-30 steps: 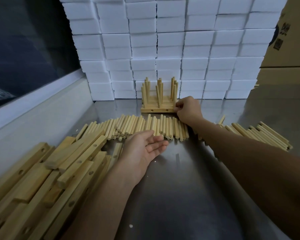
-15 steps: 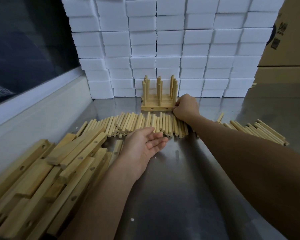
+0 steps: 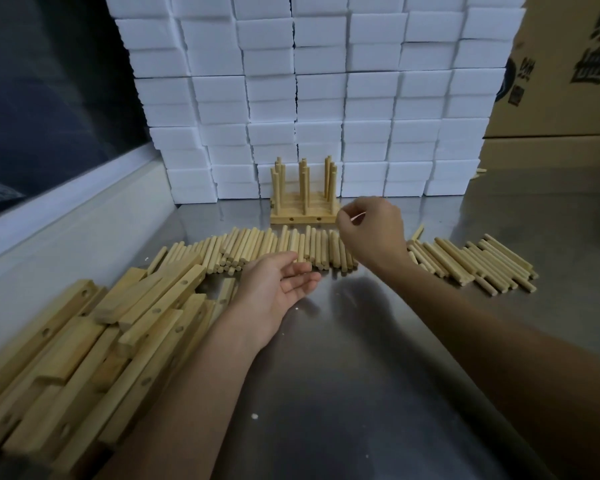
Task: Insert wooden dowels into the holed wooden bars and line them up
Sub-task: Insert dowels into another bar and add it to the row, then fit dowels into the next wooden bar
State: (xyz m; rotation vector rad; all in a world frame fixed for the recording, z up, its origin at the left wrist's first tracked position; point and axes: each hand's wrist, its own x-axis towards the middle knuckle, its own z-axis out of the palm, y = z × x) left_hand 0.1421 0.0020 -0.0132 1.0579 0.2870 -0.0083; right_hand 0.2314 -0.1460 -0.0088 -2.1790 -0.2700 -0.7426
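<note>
left hand [image 3: 278, 287]: palm up, fingers relaxed and spread, holds nothing, at the near edge of the loose dowels
right hand [image 3: 371, 230]: fingers curled, grip pinching something thin and pale, can't tell what; just at 3 o'clock of the finished bars
finished bars [image 3: 303, 216]: lined up side by side at 12 o'clock on the surface [image 3: 343, 375], dowels standing upright in three rows
loose dowels [image 3: 257, 247]: long row lying flat across centre, between hands and finished bars
second dowel pile [image 3: 471, 261]: 2 o'clock, flat
holed bars [image 3: 84, 341]: heaped at 8 o'clock
white blocks [image 3: 326, 98]: stacked wall behind
cardboard boxes [image 3: 561, 81]: 1 o'clock
</note>
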